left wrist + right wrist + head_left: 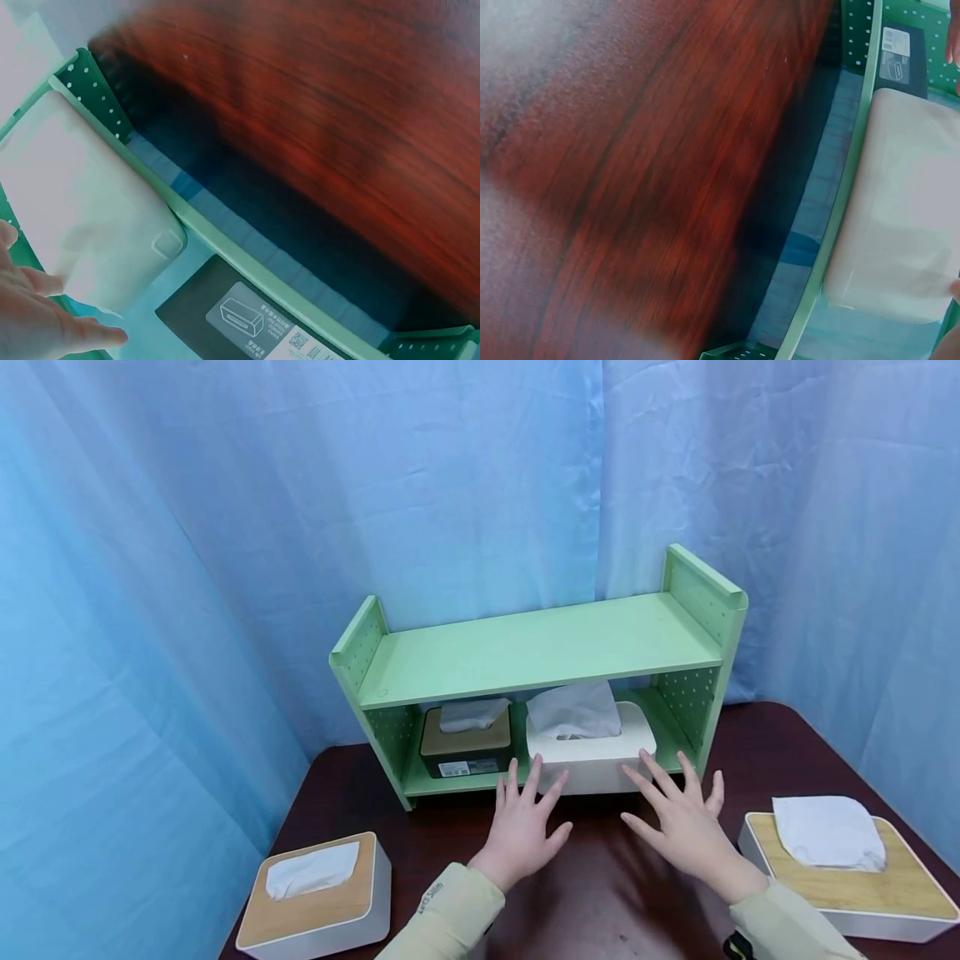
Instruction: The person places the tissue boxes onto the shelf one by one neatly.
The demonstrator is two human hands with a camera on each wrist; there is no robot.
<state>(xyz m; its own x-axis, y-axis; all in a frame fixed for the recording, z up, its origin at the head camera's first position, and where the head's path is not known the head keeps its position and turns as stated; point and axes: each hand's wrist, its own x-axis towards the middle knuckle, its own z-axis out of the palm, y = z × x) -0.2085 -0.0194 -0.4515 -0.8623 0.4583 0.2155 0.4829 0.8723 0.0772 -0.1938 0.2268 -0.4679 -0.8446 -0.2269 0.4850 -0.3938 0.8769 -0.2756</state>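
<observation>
A white tissue box [592, 777] with a tissue sticking out of its top stands on the lower shelf of a green rack [540, 647]. My left hand [519, 833] is in front of its left part, fingers spread and straight. Fingers also spread, my right hand [688, 831] overlaps the box's right front edge in the head view. Both palms face down and hold nothing. Left of the white box sits a dark tissue box [465, 742] with a brown lid and a label. The left wrist view shows fingers [90, 336] close to the white box.
A white tissue box with a wooden lid [322, 897] lies at the left of the dark red table [585, 918]. Another wood-topped tissue box [832, 893] stands at the right, beyond my right hand. Blue curtains [480, 485] hang behind the rack.
</observation>
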